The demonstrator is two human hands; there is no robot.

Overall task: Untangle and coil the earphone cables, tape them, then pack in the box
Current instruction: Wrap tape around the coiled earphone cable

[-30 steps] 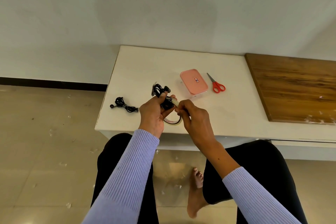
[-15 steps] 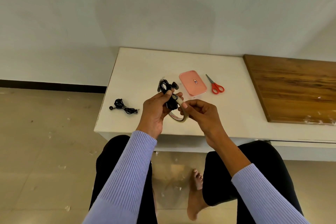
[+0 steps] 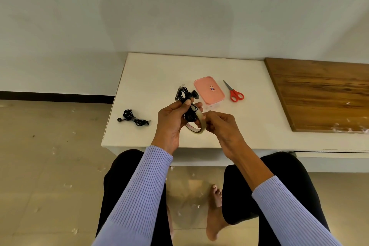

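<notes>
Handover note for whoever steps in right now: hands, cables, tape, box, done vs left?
Left hand: grips a coiled black earphone cable, the tape roll by the same fingers.
Right hand: pinches the tape roll's edge, apparently at the tape end.
Second earphone cable: bundled on the white table, left of the hands; whether it is taped cannot be told.
Pink box: on the table, lid closed; red scissors to its right.
Done: both cables coiled.
Left: tape the held coil, probably cut the tape, open the box, pack both.
</notes>
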